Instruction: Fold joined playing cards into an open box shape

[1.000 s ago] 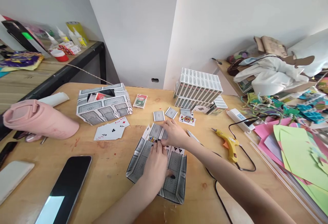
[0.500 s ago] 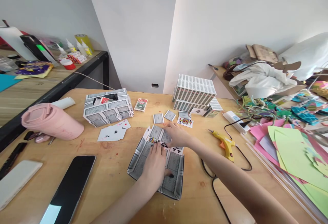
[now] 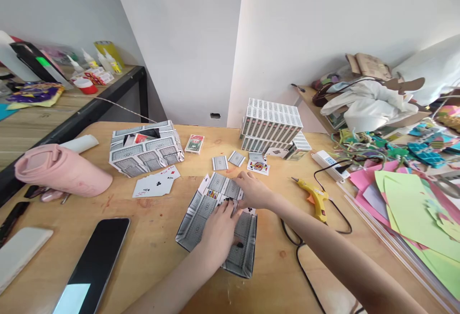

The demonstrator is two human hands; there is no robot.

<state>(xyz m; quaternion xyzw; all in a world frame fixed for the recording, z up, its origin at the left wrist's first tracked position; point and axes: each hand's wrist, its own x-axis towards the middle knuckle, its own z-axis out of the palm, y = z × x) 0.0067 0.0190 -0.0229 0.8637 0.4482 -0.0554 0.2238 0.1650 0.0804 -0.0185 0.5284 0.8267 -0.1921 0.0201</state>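
A shallow tray-like piece made of grey-backed playing cards [image 3: 193, 232] lies on the table in front of me, its edges folded up. My left hand [image 3: 220, 228] rests flat on its middle, fingers stretched forward and thumb out to the right. At the far end, my right hand [image 3: 256, 192] touches the cards with bent fingers, the thumb apart from them near the left fingertips. Both palms hide part of the card surface. Just beyond lie a loose face-down card [image 3: 220, 162], another small card [image 3: 236, 158] and a face card [image 3: 258, 167].
A card-covered box [image 3: 143, 153] stands left of fanned cards [image 3: 154, 185]. Behind are a card pack [image 3: 194, 144] and stacked packs [image 3: 271, 120]. A yellow glue gun [image 3: 314, 198] with its cord lies right; a phone [image 3: 95, 261] and pink tumbler [image 3: 64, 170] lie left.
The view has shifted slightly. My right hand's thumb has come closer to the left fingertips, covering more of the exposed card faces. My left hand stays on the card piece.
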